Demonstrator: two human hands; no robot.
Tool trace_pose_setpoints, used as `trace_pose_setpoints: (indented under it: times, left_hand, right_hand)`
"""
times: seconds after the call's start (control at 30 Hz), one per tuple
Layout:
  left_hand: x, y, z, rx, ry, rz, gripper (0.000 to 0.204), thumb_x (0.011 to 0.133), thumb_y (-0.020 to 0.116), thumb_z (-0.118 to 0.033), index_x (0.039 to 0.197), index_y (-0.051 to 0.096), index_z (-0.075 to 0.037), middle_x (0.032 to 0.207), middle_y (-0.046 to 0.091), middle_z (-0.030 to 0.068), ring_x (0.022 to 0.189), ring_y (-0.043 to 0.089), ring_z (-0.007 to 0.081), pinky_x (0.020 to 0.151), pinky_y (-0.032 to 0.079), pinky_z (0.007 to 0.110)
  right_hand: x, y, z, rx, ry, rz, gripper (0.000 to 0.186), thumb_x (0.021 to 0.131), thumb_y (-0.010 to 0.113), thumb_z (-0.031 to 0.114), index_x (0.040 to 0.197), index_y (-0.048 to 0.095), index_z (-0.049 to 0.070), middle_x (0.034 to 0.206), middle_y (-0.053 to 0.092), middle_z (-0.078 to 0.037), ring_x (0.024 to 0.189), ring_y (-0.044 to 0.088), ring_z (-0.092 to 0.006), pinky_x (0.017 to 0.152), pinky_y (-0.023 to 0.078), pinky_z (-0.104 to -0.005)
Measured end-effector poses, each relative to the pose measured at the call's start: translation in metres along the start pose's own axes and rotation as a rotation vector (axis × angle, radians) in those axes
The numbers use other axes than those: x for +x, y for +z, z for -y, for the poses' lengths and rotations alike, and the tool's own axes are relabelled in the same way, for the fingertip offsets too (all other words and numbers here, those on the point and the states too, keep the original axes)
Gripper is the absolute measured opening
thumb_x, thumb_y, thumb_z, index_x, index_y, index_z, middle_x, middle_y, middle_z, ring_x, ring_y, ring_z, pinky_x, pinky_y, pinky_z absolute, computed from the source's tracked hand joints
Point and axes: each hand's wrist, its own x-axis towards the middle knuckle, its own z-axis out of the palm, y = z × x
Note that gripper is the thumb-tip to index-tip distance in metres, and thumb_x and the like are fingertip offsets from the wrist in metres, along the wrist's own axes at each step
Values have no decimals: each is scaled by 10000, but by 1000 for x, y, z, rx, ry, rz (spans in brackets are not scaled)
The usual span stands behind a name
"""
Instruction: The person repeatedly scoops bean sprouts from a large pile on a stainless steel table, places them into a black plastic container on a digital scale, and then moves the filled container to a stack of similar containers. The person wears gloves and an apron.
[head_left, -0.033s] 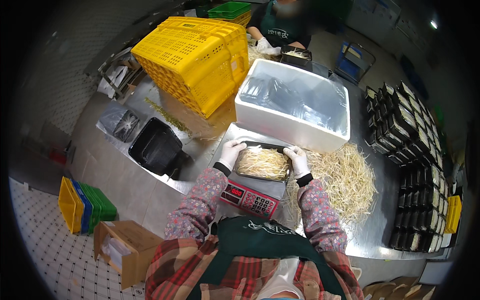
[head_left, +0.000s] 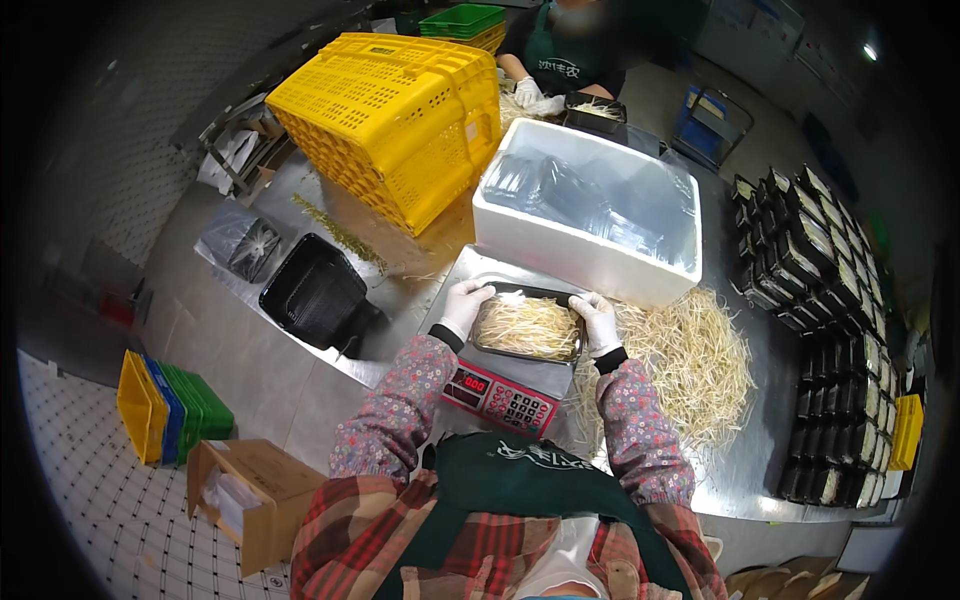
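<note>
A black plastic tray [head_left: 490,346] filled with pale bean sprouts [head_left: 527,326] is between my hands, above the metal pan of a red digital scale [head_left: 500,403]. White-gloved, my left hand [head_left: 464,306] grips the tray's left end near its far corner. At the opposite end my right hand [head_left: 597,322] pinches the far right corner, its fingers closed on the rim. Whether the tray's underside touches the scale pan is hidden. Just right of my right hand lies a loose heap of bean sprouts [head_left: 690,370] on the steel table.
Beyond the scale stands a white foam box [head_left: 580,262] lined with clear film; a tilted yellow crate [head_left: 385,130] is to its left. Stacked empty black trays [head_left: 312,290] lie left, packed trays [head_left: 825,250] right. Across the table, a co-worker's gloved hand [head_left: 527,93] is by another tray [head_left: 596,112].
My hands and the tray keep their place. Across the table, the co-worker's gloved hand has shifted slightly left, away from the other tray.
</note>
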Motion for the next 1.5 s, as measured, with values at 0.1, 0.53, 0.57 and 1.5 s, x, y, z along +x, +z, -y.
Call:
trace_pose_setpoints:
  times: [0.1,0.53,0.57,1.5]
  left_hand:
    - [0,-3,-3,-7,-18,10,112,852,697,-39,959,691,-8,920,677,27,827,628,110,772,506,262]
    - [-104,-10,-7,-271,-217,67,135,885,690,-77,936,565,-70,894,644,61,771,690,176,658,603,316]
    - [-106,-6,-2,-293,-161,13,139,882,691,-71,915,556,-69,885,644,56,757,688,178,655,604,323]
    - [-91,9,-87,793,729,-434,648,763,753,-250,1267,445,15,1304,457,188,1236,410,322,1029,331,415]
  right_hand:
    - [1,5,3,-3,-7,-5,83,869,697,72,820,631,63,776,629,21,698,555,-71,681,451,-229]
    - [-100,-1,22,61,243,241,181,918,604,24,909,438,95,758,640,-108,563,669,-213,403,528,-297]
    - [-105,1,19,70,206,213,184,917,602,20,903,435,97,751,637,-105,547,659,-207,400,525,-293]
    - [-207,-197,97,-129,-443,-450,238,896,647,39,783,464,142,766,468,61,726,448,-57,660,374,-216]
